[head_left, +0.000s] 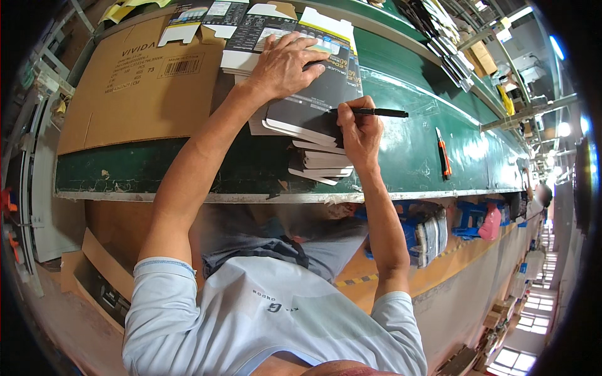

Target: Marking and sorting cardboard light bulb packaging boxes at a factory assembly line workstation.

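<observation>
The left hand [285, 62] lies flat, palm down, fingers spread and pointing toward 2 o'clock, pressing on the top dark carton [316, 94] of a stack [316, 163] of flattened cartons. It grasps nothing; it only holds the sheet down. Its forearm runs long and nearly straight from the shoulder at 7 o'clock up to the wrist, elbow slightly bent outward.

The right hand [359, 128] sits at 4 o'clock from the left hand, just beside it, curled into a writing grip. Thumb and forefingers are clenched around a black pen [376, 112], whose body sticks out toward 3 o'clock while its tip meets the lower edge of the top carton. The heel of the hand rests on the stack's edge. Its forearm rises almost vertically from the elbow at 5 o'clock, wrist bent a little inward.

The stack lies on a green belt [414, 150] near its front edge, the sheets fanned so their pale edges show beneath the dark top one. At 11 o'clock from the left hand more flat printed cartons [251, 25] lie spread out, partly over a large brown cardboard sheet [138, 81] at 9 o'clock. An orange-handled cutter [444, 153] lies on the belt at 3 o'clock from the right hand, well apart. Blue packs [433, 229] sit under the belt's edge.
</observation>
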`<action>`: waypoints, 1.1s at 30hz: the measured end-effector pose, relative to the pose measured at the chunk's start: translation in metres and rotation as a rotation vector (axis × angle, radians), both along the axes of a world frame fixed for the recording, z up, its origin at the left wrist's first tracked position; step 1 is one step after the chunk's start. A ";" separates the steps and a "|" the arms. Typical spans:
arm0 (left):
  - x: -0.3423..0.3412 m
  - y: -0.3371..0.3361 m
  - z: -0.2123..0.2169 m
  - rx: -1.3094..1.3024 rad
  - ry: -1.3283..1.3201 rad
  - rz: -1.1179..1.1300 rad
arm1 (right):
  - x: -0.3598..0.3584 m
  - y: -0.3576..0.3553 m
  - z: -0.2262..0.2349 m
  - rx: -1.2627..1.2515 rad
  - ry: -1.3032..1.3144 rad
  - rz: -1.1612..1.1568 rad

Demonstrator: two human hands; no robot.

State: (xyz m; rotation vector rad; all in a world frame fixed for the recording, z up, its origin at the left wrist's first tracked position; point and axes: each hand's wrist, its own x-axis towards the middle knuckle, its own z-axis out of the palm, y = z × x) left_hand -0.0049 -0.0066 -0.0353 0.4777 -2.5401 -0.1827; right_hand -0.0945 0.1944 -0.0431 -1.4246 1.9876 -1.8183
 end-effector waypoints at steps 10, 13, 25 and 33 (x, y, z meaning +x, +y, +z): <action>0.001 -0.003 0.005 0.002 0.032 -0.006 | -0.001 0.003 0.004 -0.100 -0.394 0.082; -0.001 0.001 0.005 0.024 0.050 -0.061 | -0.008 0.005 0.003 -0.152 -0.485 0.125; -0.004 0.028 0.045 0.172 -0.176 -0.005 | -0.004 0.003 -0.004 -0.149 -0.279 -0.074; -0.010 0.041 0.052 0.183 -0.234 0.032 | -0.003 0.000 -0.006 -0.190 -0.181 -0.066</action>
